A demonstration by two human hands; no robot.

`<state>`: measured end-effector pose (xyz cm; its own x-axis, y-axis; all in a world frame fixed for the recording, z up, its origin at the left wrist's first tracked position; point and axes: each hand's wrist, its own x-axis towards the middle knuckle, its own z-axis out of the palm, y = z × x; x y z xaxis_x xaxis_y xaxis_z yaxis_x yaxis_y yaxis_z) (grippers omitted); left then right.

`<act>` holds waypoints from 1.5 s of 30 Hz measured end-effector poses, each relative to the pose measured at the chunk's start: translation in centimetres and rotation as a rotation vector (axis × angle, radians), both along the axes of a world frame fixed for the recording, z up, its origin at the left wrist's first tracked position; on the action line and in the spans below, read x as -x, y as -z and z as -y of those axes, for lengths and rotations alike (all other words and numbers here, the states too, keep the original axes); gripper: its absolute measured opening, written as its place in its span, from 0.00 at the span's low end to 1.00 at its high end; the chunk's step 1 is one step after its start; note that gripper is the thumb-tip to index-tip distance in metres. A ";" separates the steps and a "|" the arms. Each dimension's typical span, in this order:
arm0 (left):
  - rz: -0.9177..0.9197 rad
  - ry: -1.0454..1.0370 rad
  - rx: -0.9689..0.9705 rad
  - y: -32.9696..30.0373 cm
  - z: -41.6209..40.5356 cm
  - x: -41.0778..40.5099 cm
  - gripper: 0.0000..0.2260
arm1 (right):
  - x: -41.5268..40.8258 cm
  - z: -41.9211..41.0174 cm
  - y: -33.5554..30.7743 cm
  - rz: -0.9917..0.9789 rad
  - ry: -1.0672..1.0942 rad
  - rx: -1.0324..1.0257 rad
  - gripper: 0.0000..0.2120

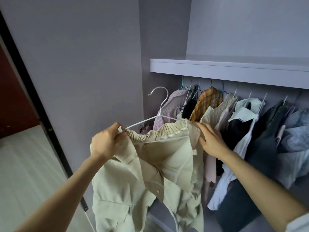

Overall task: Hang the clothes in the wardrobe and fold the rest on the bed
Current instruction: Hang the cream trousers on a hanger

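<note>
Gathered cream trousers (150, 168) on wire hanger (160, 113)

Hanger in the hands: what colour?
White hanger, in the head view.

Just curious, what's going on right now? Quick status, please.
Left hand grips cream garment and white hanger. Right hand open on fabric. Not hung; hanging clothes crowd rail.

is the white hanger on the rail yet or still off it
Off it. The hanger's hook is free in the air left of the hung clothes, below the shelf.
</note>
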<state>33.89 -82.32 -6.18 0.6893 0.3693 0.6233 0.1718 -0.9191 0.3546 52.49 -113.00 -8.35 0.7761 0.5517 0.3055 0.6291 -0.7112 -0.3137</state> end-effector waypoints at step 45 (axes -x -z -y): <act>-0.029 0.251 0.489 -1.4 -5.0 -11.7 0.17 | 5.6 -16.9 -6.0 -0.546 0.363 -0.635 0.16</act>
<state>45.55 -77.33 -4.82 0.8080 0.4330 0.3996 -0.0154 -0.6625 0.7489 46.86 -96.12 -2.31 0.9951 0.0985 0.0077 0.0494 -0.4285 -0.9022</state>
